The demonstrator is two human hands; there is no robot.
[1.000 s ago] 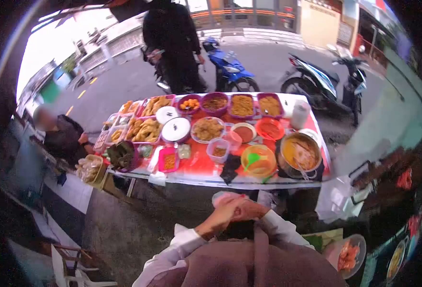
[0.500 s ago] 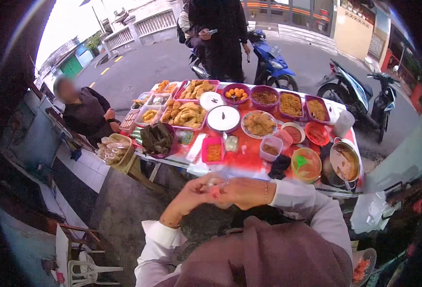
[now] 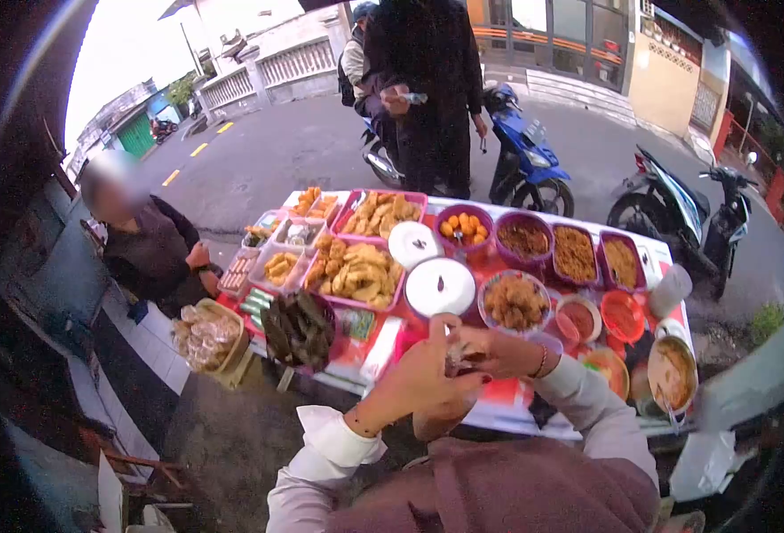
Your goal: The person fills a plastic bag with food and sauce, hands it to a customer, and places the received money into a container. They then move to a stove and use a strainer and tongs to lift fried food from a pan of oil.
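Over the front edge of the food table, my left hand [image 3: 420, 384] and my right hand [image 3: 507, 354] meet with fingers bent. Both close round a small, shiny, whitish-and-brown thing [image 3: 463, 357], perhaps clear plastic; its kind is blurred and partly covered by fingers. Just beyond the hands are a white round lid [image 3: 440, 288] and a plate of fried pieces [image 3: 516, 302]. A tray of yellow fritters [image 3: 361, 274] and a bowl of dark leaf-wrapped bundles [image 3: 299, 330] lie to the left.
Bowls of cooked food [image 3: 576, 255] line the table's far side. A pan [image 3: 673, 373] stands at the right corner, a basket of bagged food [image 3: 207, 338] at the left. One person [image 3: 148, 231] sits at left; another in black [image 3: 423, 98] stands across the table, near motorbikes [image 3: 527, 151].
My joined hands have come up and forward over the table edge, now covering the small containers there. The view has shifted, and the standing person's hand with a small item appears lower.
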